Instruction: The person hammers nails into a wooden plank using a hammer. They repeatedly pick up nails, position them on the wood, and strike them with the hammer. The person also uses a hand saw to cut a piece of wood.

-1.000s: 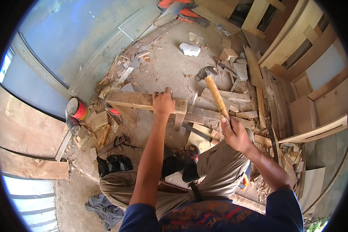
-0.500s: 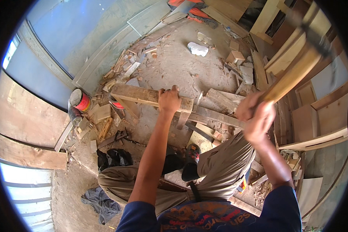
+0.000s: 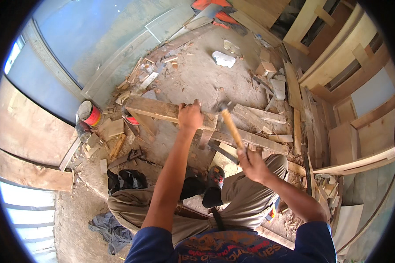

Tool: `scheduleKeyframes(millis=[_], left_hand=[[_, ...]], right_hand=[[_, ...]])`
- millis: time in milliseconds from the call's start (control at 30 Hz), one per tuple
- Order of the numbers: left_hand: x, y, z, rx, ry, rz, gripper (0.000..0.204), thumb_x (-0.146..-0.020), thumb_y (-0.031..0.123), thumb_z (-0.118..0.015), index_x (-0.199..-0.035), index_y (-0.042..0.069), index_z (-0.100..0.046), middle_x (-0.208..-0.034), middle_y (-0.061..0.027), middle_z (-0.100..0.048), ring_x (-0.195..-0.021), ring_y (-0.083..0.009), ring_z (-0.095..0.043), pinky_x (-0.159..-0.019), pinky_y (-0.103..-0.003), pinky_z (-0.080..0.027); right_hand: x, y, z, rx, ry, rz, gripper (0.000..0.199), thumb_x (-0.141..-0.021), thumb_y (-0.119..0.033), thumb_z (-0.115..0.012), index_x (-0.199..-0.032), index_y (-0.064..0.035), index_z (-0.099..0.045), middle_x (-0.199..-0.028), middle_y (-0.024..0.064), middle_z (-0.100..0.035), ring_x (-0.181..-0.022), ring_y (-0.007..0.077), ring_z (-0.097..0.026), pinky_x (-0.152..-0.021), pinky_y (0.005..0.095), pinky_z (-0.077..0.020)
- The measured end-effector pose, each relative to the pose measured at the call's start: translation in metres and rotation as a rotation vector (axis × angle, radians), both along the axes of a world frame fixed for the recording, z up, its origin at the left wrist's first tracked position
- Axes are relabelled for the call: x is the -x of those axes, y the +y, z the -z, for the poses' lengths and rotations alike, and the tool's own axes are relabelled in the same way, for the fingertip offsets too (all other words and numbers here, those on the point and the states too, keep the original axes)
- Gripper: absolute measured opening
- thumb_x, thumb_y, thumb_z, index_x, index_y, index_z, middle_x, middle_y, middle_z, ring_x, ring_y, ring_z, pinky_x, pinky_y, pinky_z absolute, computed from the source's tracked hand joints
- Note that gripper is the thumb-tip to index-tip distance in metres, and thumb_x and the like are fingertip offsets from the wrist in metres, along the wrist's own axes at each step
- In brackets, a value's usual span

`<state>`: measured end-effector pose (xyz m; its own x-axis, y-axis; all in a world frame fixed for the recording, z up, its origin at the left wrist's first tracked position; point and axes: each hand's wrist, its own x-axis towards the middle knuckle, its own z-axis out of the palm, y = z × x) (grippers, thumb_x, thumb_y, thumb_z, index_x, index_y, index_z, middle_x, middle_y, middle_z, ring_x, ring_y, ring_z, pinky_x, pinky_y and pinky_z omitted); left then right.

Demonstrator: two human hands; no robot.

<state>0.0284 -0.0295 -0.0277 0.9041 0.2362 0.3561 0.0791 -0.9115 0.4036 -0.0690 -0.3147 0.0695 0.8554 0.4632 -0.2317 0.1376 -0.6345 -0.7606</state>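
My left hand (image 3: 191, 115) is closed over a thick wooden beam (image 3: 153, 108) near its right end, the fingers bent round its far edge. The beam lies across other lengths of timber. In my right hand (image 3: 253, 165) is a hammer (image 3: 231, 127), gripped low on its wooden handle. Its dark head, a little blurred, is just right of the beam's end; whether it touches the wood I cannot tell. Below the beam a long plank (image 3: 254, 141) stretches to the right, toward my knee. A dark flat metal strip (image 3: 225, 152) lies under it.
Paint tins (image 3: 90, 113) stand at the left among wood scraps. A white lump (image 3: 224, 59) rests on the dusty floor ahead. Wooden frames (image 3: 346, 65) lean along the right side. Black plastic bags (image 3: 112, 231) lie by my left knee, and loose boards (image 3: 259, 116) are piled right of the beam.
The hammer has swung down and left, from raised at the upper right to beside the beam's end. My left hand has stayed on the beam.
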Motion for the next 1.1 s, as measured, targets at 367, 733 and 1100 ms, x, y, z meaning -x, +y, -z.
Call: scheduleKeyframes(millis=[367, 733, 1100], left_hand=[[0.007, 0.004, -0.003, 0.021, 0.020, 0.022, 0.018, -0.085, 0.010, -0.061, -0.103, 0.009, -0.061, -0.079, -0.0139, -0.072, -0.082, -0.0289, -0.071, -0.098, -0.043, -0.041], [0.007, 0.006, -0.003, -0.010, 0.048, 0.012, 0.020, -0.088, 0.009, -0.059, -0.107, 0.013, -0.063, -0.090, -0.0084, -0.075, -0.086, -0.0279, -0.071, -0.094, -0.042, -0.043], [0.013, 0.011, -0.004, -0.012, 0.107, -0.019, 0.019, -0.093, 0.015, -0.055, -0.110, 0.012, -0.063, -0.089, -0.0127, -0.075, -0.086, -0.0307, -0.071, -0.098, -0.043, -0.042]], right_hand=[[-0.040, 0.032, -0.066, -1.016, -0.660, -0.060, 0.047, -0.110, -0.041, -0.041, -0.080, -0.0071, -0.054, -0.060, 0.0014, -0.051, -0.051, 0.0107, -0.051, -0.045, 0.0278, -0.0392], [0.019, -0.006, 0.010, -0.119, -0.102, 0.089, 0.044, -0.107, -0.037, -0.047, -0.088, 0.0017, -0.056, -0.064, 0.0194, -0.059, -0.059, 0.0382, -0.061, -0.060, 0.0464, -0.0474], [-0.026, 0.029, -0.124, -1.150, -0.462, -0.023, 0.046, -0.107, -0.053, -0.037, -0.095, -0.0105, -0.050, -0.063, -0.0010, -0.045, -0.050, 0.0104, -0.041, -0.045, 0.0264, -0.0336]])
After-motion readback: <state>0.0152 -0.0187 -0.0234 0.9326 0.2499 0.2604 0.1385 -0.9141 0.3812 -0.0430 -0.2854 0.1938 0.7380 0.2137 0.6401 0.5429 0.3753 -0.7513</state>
